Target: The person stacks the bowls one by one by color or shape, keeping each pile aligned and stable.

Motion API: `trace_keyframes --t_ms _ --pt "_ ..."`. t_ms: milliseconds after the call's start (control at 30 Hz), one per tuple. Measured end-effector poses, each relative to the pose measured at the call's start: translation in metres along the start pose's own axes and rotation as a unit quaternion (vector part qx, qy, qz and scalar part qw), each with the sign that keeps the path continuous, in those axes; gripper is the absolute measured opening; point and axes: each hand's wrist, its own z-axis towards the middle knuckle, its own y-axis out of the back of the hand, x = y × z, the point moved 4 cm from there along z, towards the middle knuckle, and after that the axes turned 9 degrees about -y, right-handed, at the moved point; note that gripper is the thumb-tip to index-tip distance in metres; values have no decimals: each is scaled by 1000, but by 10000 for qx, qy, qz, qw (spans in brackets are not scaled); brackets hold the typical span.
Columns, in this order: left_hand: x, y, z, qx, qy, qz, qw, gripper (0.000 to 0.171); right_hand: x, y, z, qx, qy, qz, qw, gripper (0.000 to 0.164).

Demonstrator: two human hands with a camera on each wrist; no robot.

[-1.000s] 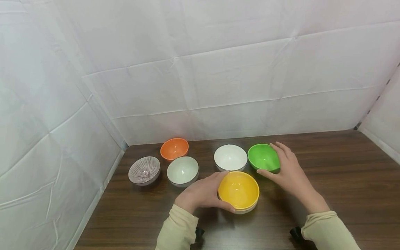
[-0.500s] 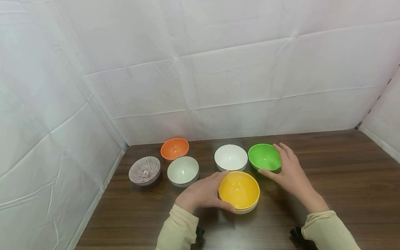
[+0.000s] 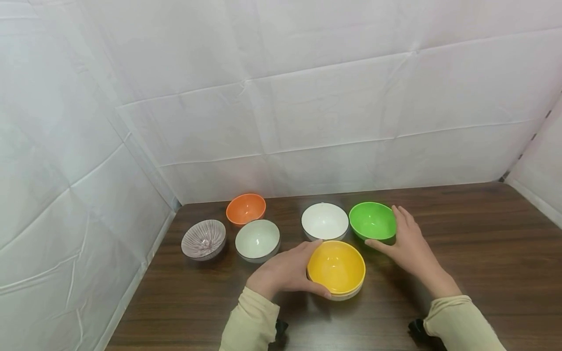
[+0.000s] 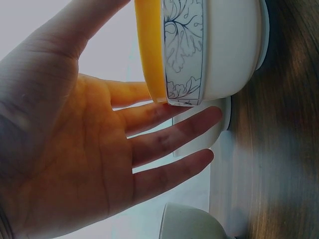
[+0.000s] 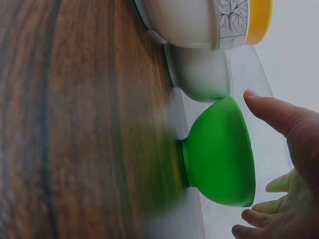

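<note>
In the head view a yellow bowl (image 3: 335, 267) sits inside a white bowl with a leaf-patterned band (image 4: 183, 50), seen from the side in the left wrist view. My left hand (image 3: 287, 270) spans their left side, thumb in front and fingers behind. Those fingers are extended, at least one appearing to touch the rim; the palm stays apart. To the right stands a green bowl (image 3: 372, 222), upright on the table. Beside its right rim, my right hand (image 3: 408, 246) is spread around it with straight fingers; a small gap shows at the thumb in the right wrist view.
A plain white bowl (image 3: 325, 222) stands close behind the yellow one, beside the green bowl. Farther left are a pale green bowl (image 3: 257, 240), an orange bowl (image 3: 246, 209) and a striped bowl (image 3: 204, 240). White sheeting (image 3: 307, 107) encloses the dark wooden table (image 3: 483, 253).
My right hand has drawn slightly right, away from the green bowl's rim, and its fingers have come off it. The left hand and the bowls stay practically still.
</note>
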Motion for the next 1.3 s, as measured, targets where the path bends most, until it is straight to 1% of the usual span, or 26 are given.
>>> trace_keyframes --t_ms 300,500,600,700,800,933,1033,1233,1300 --pt "0 0 0 7 13 -42 10000 99 -7 -5 1 127 -139 28 9998 122" --pt "2 -2 -2 2 56 -107 9999 99 -7 -11 1 69 -60 211 9997 117" --pt "2 -3 -2 -21 -28 -58 10000 99 -9 -12 2 1 -13 298 9996 112" --pt "1 -3 0 -51 -119 18 9999 99 -11 -13 4 -20 -51 334 9994 111" --pt "2 -2 1 -44 -91 57 9999 101 -12 -14 5 94 -169 317 9993 114" --pt "5 -4 2 20 -39 -66 10000 106 -13 -15 7 294 -312 287 9987 114" --pt "6 -6 2 48 -90 -224 9997 109 -14 -14 9 329 -331 319 9984 112" --pt "8 -7 1 -154 -427 -678 9967 103 -14 -16 14 300 -325 413 9982 119" --pt "9 -8 -1 -234 -476 -786 9955 102 -13 -16 17 276 -323 392 9983 121"
